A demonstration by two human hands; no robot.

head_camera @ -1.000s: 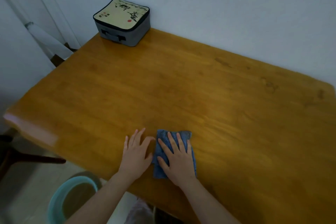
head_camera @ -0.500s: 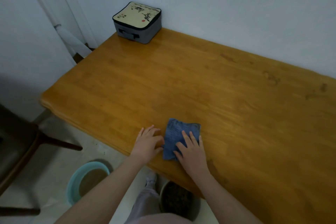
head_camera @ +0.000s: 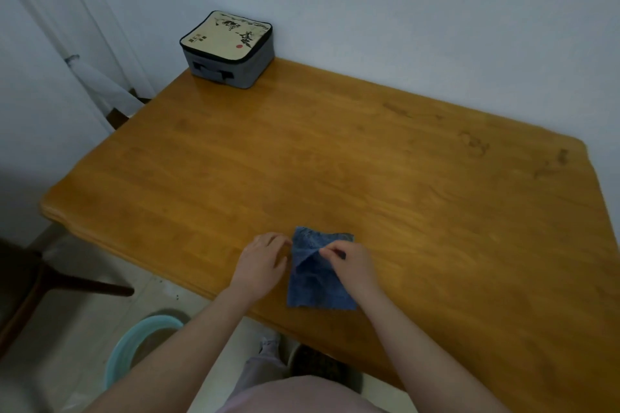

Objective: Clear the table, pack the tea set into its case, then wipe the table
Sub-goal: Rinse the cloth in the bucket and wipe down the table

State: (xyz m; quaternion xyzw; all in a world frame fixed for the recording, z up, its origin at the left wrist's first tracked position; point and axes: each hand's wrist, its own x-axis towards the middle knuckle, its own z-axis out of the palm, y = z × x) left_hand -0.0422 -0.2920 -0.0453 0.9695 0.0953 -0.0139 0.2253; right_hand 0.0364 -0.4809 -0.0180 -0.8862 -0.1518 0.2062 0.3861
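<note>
- Blue cloth (head_camera: 318, 282) lies at the near edge of the table (head_camera: 419, 178). The right hand (head_camera: 352, 265) pinches a raised fold at its middle.
- Left hand (head_camera: 261, 261) sits at the cloth's left edge with its fingers curled. I cannot tell whether it grips.
- The closed tea-set case (head_camera: 228, 50) stands at the far left corner against the wall, well apart from the cloth.
- On the floor below are a teal basin (head_camera: 134, 339) and a dark bin (head_camera: 315, 365), with a chair (head_camera: 50, 278) to the left.

Wooden table (head_camera: 419, 211), zipped case (head_camera: 228, 50) at far-left corner, blue cloth (head_camera: 315, 285) near front edge
</note>
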